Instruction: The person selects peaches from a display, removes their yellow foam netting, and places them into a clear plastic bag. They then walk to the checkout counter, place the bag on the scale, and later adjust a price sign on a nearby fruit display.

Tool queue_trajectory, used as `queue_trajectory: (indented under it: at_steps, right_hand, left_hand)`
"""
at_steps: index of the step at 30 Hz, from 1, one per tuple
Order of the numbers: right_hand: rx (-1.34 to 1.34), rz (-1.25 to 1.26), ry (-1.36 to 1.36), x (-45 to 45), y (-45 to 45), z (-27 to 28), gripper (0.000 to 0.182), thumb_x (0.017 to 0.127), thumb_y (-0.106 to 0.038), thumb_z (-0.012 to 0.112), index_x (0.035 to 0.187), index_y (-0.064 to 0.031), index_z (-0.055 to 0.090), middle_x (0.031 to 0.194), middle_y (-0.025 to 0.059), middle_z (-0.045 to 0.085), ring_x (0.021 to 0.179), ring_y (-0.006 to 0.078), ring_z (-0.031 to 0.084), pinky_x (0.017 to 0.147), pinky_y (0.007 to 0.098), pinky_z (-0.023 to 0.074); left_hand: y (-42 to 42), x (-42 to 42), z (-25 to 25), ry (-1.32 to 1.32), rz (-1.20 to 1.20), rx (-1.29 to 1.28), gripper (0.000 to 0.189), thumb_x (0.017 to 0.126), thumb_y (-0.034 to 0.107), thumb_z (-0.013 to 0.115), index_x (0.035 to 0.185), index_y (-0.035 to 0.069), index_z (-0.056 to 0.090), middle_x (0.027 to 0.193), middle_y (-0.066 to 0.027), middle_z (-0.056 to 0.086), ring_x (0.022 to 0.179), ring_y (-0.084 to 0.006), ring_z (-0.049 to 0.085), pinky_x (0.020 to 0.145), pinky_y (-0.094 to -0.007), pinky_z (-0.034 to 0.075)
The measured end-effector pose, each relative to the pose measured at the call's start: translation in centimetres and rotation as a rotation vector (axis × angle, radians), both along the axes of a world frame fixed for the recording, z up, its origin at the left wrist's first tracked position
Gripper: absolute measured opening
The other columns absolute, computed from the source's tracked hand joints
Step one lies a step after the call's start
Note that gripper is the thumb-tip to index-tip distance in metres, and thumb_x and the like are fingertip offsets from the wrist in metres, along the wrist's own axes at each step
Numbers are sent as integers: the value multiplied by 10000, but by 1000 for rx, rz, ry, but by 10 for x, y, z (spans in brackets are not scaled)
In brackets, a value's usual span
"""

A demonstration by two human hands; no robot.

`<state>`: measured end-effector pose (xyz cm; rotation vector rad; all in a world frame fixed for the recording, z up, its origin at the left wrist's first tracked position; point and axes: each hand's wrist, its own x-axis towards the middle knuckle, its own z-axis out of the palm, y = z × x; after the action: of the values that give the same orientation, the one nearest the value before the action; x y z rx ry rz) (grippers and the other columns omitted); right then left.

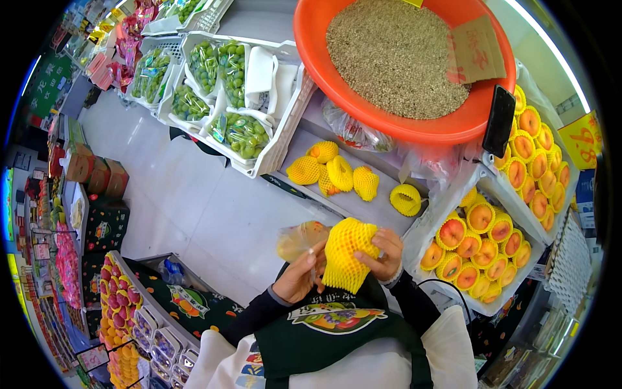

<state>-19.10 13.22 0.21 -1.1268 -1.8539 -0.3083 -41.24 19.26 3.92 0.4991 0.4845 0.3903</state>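
A fruit in a yellow foam net sleeve [351, 255] is in front of my chest, with my right hand [384, 255] gripping its right side. My left hand [301, 274] is at its left side and has hold of a clear plastic bag [300, 239] with fruit inside, which hangs beyond the fingers. On the grey shelf ahead lie several yellow net-wrapped fruits [340, 172] and an apparently empty, ring-shaped yellow foam sleeve [405, 200]. To the right, a white crate holds peaches in yellow sleeves [467, 246].
Ahead stands an orange basin [311, 63] of small grains, with a cardboard sign [478, 51] and a black phone [499, 120] at its rim. White crates [286, 141] of bagged green grapes stand at the upper left. A second peach crate [559, 228] is at the far right.
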Motion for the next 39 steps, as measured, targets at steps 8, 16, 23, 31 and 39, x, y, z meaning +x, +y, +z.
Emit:
queue_trajectory:
  at_steps: [8,16,23,31,39]
  right_hand:
    - [-86,6,233,-25,-12,12,487,736,-22,708,1182,-146,555,1189,140,472,1037,272,547,871,360,476]
    - [-915,422,1813,-25,-21,46,573,869,-111,601,1365,-46,322,1309,144,408,1160,217,483,983,358,391]
    - [-1155,545,1772,-33,-23,10,540,906,-184,553,1370,-50,312,1306,84,454,1209,198,459,1025,350,364]
    - [-1631,409,1946,2,-29,-59,399,927,-194,505,1273,-9,434,1190,111,566,1066,207,582,896,318,483]
    - [-1438,756,492,-130,91,-82,415,893,-296,536,1181,3,536,1119,150,602,1014,245,583,896,319,443]
  left_hand:
    - [0,-2,17,-73,-9,-35,671,835,83,629,1397,25,267,1302,-75,473,1211,-171,457,1031,-324,345]
    - [-3,0,16,-71,101,-16,709,825,60,634,1423,58,253,1321,-76,459,1220,-177,452,994,-312,385]
    - [1,-12,17,87,-39,35,652,890,177,556,1443,79,225,1406,-109,338,1203,-202,467,748,-303,556]
    - [12,-41,23,20,18,24,740,857,378,474,1463,95,158,1202,-180,464,764,-256,612,498,-256,529]
    - [11,-39,40,-72,-76,-49,843,819,392,519,1466,71,84,821,-159,508,475,-179,502,413,-242,422]
